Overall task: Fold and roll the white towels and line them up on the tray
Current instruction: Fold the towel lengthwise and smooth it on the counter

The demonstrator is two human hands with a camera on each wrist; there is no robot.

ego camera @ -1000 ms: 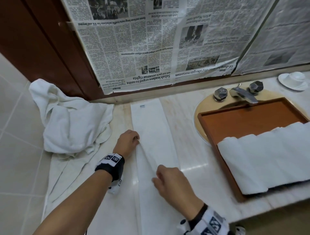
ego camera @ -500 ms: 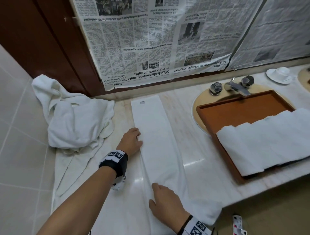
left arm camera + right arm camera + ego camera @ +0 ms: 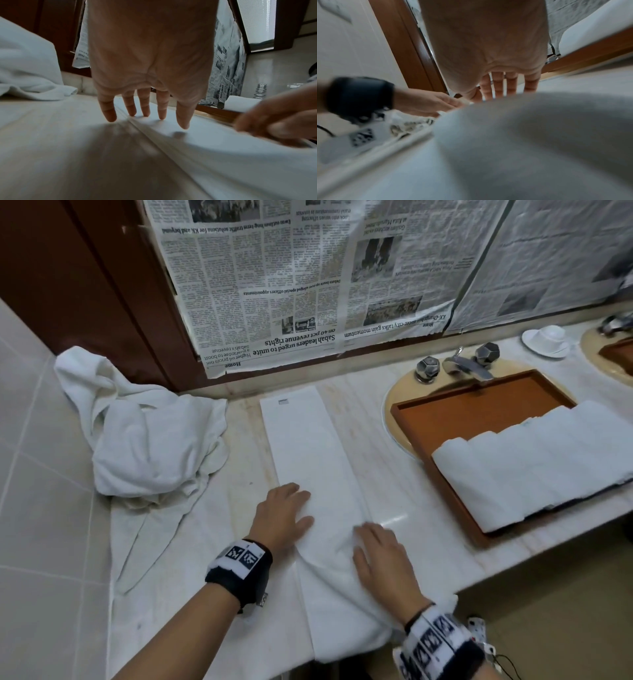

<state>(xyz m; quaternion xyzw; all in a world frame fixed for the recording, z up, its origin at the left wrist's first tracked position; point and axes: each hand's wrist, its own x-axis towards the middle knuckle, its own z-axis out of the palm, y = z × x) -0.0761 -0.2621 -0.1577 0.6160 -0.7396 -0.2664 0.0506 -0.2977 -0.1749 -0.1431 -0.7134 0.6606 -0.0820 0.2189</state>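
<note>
A white towel (image 3: 308, 446), folded into a long narrow strip, lies on the marble counter from the wall to the front edge. My left hand (image 3: 286, 513) presses flat on its left edge with straight fingers (image 3: 145, 108). To the right, my right hand (image 3: 380, 556) lies flat on the strip's near part, where the cloth (image 3: 522, 135) bunches and hangs over the edge. A brown wooden tray (image 3: 472, 419) sits over the sink at right, holding several rolled white towels (image 3: 534, 460) side by side.
A heap of loose white towels (image 3: 147, 440) lies at the left against the tiled wall. Newspaper (image 3: 308, 285) covers the mirror behind. A faucet (image 3: 466, 364) stands behind the tray, and a white cup on a saucer (image 3: 546, 338) sits at far right.
My left hand has gone from curled at the towel's left edge to flat on it. My right hand slid along the strip's near part and now lies flat beside the left.
</note>
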